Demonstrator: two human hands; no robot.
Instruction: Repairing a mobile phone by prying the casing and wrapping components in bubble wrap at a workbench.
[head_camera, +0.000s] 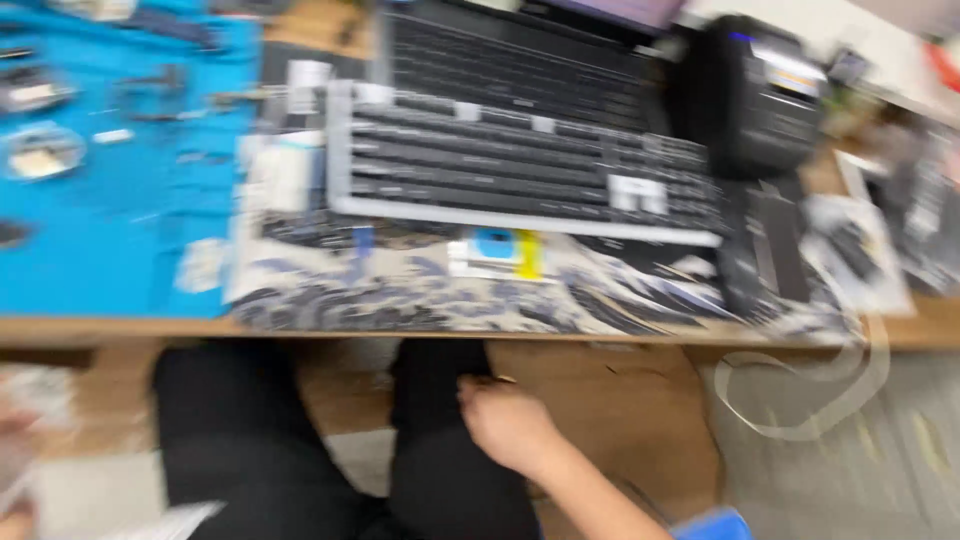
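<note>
One hand, the right hand (508, 425), rests loosely curled and empty on the black-trousered thigh (440, 440), knuckles pointing left.

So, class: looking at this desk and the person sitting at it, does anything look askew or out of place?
Yes. The grey keyboard sits stacked on the laptop's keyboard. A clear strip droops off the desk edge. The right hand rests on the knee; motion blur hides finer detail.

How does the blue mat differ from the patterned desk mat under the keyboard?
The blue mat is plain bright blue and carries small scattered parts; the patterned desk mat is grey-white with dark swirls and bears the keyboard. The blue mat lies left, the patterned one centre. Both lie flat on the desk.
</note>
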